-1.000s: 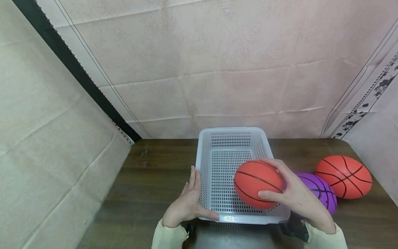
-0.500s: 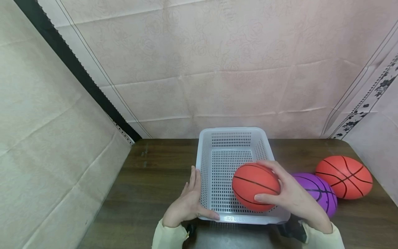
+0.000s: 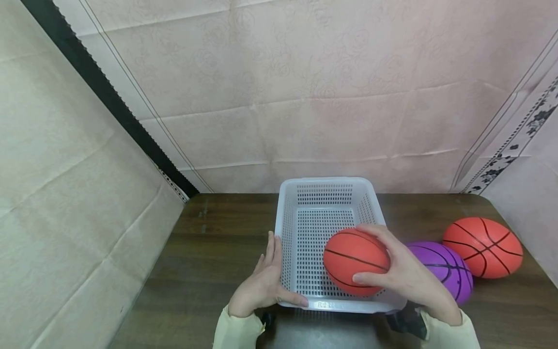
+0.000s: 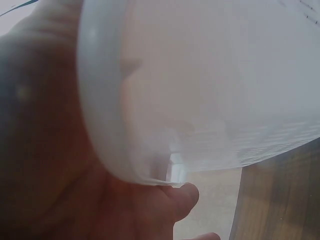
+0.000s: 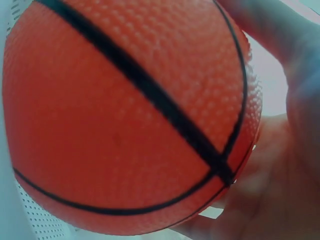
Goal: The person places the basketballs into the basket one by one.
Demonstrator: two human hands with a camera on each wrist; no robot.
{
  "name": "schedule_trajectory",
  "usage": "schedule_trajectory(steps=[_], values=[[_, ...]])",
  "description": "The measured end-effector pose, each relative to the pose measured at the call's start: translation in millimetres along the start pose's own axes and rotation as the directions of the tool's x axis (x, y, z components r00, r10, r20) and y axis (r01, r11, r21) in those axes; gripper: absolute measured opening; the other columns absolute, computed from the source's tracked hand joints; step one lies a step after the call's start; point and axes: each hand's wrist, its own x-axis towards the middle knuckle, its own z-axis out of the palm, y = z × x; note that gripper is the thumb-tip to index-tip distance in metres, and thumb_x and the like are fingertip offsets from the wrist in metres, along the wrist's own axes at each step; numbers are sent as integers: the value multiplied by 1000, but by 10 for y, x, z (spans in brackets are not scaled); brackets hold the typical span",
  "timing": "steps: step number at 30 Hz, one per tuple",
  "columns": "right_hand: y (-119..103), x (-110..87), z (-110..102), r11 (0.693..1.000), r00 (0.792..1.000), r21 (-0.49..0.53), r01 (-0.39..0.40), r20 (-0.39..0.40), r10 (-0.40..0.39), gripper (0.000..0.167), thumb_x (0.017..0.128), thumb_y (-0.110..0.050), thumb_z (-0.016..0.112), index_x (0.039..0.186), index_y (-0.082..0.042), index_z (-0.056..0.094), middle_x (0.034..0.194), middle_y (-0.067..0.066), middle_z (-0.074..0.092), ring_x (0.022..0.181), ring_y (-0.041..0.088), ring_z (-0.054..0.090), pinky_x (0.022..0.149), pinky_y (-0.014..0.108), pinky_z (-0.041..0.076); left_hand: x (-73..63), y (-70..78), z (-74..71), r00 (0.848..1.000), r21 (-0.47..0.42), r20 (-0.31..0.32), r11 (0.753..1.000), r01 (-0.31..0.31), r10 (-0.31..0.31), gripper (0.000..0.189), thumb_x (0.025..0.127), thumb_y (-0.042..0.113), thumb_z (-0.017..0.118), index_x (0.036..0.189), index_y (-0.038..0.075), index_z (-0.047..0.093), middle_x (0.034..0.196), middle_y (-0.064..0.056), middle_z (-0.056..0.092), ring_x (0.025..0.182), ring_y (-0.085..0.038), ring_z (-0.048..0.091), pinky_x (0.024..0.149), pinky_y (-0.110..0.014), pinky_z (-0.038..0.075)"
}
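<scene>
A small orange basketball (image 3: 356, 262) with black lines is in my right hand (image 3: 403, 269), thumb on its near side and fingers over its top. It sits in the near right part of a pale perforated plastic basket (image 3: 285, 228); whether it touches the bottom is hidden. In the right wrist view, the orange basketball (image 5: 115, 115) fills most of the picture beside the palm. My left hand (image 3: 261, 283) rests at the basket's near left corner, straight fingers along the outer left side, thumb on the front rim. The left wrist view has the basket's wall (image 4: 200, 90) close up.
Right of the basket, a purple basketball (image 3: 449, 271) lies partly behind my right forearm. Touching or very near it is another orange basketball (image 3: 483, 247). The brown wooden table (image 3: 196, 271) ends at pale cloth walls (image 3: 305, 97) behind and at both sides.
My right hand and the orange basketball have shifted slightly left within the basket. My left hand and the basket have stayed in place.
</scene>
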Motion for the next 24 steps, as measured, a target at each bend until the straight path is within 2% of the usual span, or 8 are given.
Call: schedule_trajectory(steps=[4,13,24], values=[[1,14,19,999,1000,-31,13,0,-13,88,67,-42,88,141,-40,41,136,-14,44,106,17,57,80,38,52,0,-2,0,1000,-2,0,1000,3,-3,151,55,56,89,153,10,-17,154,1,-35,145,-37,-8,112,-64,7],[15,16,42,999,1000,-32,15,8,-14,87,67,-44,88,141,-37,42,137,-13,43,105,18,57,79,40,52,6,-9,5,1000,-8,1,1000,9,-9,152,54,56,89,153,11,-17,154,2,-35,146,-34,-9,112,-63,6],[5,16,91,996,999,-72,55,5,-55,89,65,-45,89,141,-37,43,139,-12,43,108,15,54,80,37,52,6,-1,3,1000,-16,6,1000,21,-21,151,55,56,89,153,12,-16,155,2,-34,145,-38,-9,112,-64,5]])
